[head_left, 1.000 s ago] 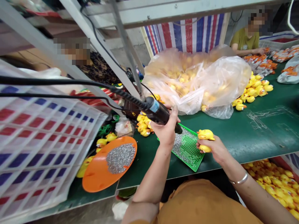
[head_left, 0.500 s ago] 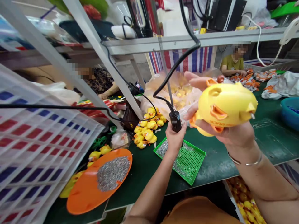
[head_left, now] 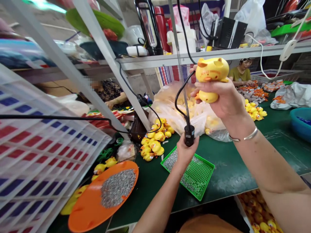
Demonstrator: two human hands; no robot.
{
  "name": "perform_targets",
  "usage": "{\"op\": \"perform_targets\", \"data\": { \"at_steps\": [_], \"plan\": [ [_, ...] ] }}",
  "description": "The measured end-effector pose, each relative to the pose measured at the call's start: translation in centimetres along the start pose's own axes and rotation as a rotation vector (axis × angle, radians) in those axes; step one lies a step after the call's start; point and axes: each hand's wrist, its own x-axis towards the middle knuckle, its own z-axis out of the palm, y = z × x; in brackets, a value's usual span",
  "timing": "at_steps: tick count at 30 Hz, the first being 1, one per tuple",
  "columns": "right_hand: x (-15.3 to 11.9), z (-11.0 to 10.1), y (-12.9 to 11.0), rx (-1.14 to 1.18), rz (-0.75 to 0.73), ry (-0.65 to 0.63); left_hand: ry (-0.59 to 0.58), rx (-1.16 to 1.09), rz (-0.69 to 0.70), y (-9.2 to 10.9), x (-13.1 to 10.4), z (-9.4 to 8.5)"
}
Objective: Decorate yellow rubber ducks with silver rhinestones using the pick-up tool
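My left hand [head_left: 186,152] is wrapped round a black electric screwdriver [head_left: 189,134], which hangs from a cord above the green perforated tray [head_left: 200,174]. Small metal screws lie in that tray. My right hand [head_left: 223,94] holds yellow toy ducks [head_left: 212,69] up near the shelf edge; one body shows above the fingers and another yellow part below them. An orange dish [head_left: 84,207] with a heap of screws [head_left: 116,187] is at the lower left. A pile of yellow ducks [head_left: 153,142] lies behind the tray.
Big plastic bags of ducks [head_left: 167,97] stand at the back. A metal shelf [head_left: 160,61] crosses above, with slanted posts at left. A blue basin [head_left: 301,123] is at right. Two people sit across the table. A woven crate [head_left: 48,155] fills the left side.
My right hand has moved up, away and slightly left with the yellow toy, which has turned. My left hand and the screwdriver sit slightly lower in view. More ducks show at right.
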Motion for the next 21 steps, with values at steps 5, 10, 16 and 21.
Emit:
{"op": "perform_targets", "data": {
  "at_steps": [5, 10, 16, 21],
  "plan": [
    [2.4, -1.9, -0.6, 0.005, 0.164, -0.156, -0.136, -0.010, -0.033, 1.0, -0.7, 0.3],
    [3.4, -1.5, -1.2, -0.002, 0.170, -0.300, -0.212, -0.028, -0.089, 1.6, -0.5, 0.7],
    [4.9, -0.2, -1.0, -0.008, 0.103, -0.144, -0.233, -0.063, -0.121, 1.8, 0.0, 0.8],
    [5.3, -0.8, -0.5, -0.058, 0.119, -0.026, -0.209, -0.086, -0.110, 1.8, 0.4, 0.4]
  ]
}}
